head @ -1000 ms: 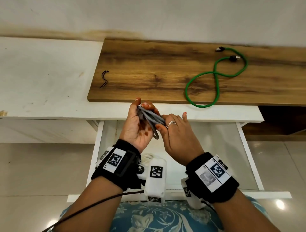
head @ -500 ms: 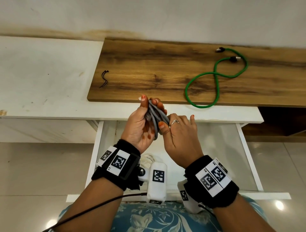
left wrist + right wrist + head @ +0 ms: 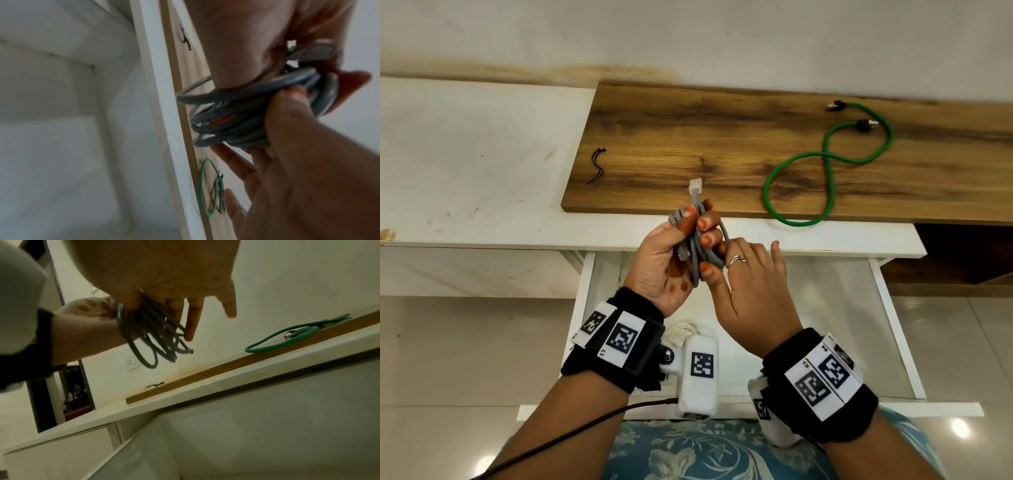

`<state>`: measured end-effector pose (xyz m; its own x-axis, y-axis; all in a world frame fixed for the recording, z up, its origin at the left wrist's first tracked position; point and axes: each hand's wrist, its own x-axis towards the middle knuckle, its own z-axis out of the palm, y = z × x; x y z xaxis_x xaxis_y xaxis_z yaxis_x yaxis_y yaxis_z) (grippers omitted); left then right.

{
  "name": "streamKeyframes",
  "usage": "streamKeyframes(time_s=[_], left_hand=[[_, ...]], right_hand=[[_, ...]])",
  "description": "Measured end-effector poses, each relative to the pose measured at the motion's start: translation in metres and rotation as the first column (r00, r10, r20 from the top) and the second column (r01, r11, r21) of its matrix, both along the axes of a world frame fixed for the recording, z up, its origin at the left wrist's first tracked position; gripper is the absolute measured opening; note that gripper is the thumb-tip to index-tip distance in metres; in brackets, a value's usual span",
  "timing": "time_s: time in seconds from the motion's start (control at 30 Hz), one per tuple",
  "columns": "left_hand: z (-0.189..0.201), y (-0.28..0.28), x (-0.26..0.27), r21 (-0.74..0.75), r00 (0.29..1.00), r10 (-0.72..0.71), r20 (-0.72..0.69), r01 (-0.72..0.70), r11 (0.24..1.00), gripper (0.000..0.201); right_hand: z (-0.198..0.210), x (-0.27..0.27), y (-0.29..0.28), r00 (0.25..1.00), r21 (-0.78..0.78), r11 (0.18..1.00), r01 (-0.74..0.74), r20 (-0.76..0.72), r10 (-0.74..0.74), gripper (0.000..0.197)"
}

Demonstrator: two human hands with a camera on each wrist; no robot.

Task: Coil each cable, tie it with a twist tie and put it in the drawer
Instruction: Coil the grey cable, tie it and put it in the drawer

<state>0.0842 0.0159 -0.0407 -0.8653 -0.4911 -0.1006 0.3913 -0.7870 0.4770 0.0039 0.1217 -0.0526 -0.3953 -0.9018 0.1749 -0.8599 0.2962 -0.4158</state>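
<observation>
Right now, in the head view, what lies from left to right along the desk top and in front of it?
Black twist tie → grey cable bundle gripped in the left hand → right hand → green cable.

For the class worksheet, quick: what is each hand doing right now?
Left hand: grips the coiled grey cable.
Right hand: thumb and forefinger pinch the same coil; other fingers straight.

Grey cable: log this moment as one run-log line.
left hand grips coiled grey cable | right hand pinches it | twist tie untouched | green cable uncoiled

Two cables, grey (image 3: 697, 253) and green (image 3: 828, 171); one twist tie (image 3: 596, 166).
</observation>
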Motion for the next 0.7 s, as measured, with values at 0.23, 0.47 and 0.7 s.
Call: streamKeyframes(time_s=[0.23,0.47,0.7], left_hand=[[0.004,-0.006,0.003,0.069,0.997,-0.067,-0.031,0.069,0.995,0.020],[0.007,0.005,0.000,0.178,0.933,-0.227,-0.279,0.283,0.943,0.017],[0.010,0.005,0.000,-0.054,0.982,-0.163,0.094,0.169,0.984,0.024]], right_hand=[[0.010,-0.035,0.007,0.887,-0.489,0.872,-0.020,0.394,0.241,0.049],[0.013,-0.037,0.000,-0.032,-0.119,0.963,0.243,0.991,0.131,0.087],[0.021,-0.039,0.001,-0.180,-0.073,0.934,0.349,0.973,0.143,0.019]])
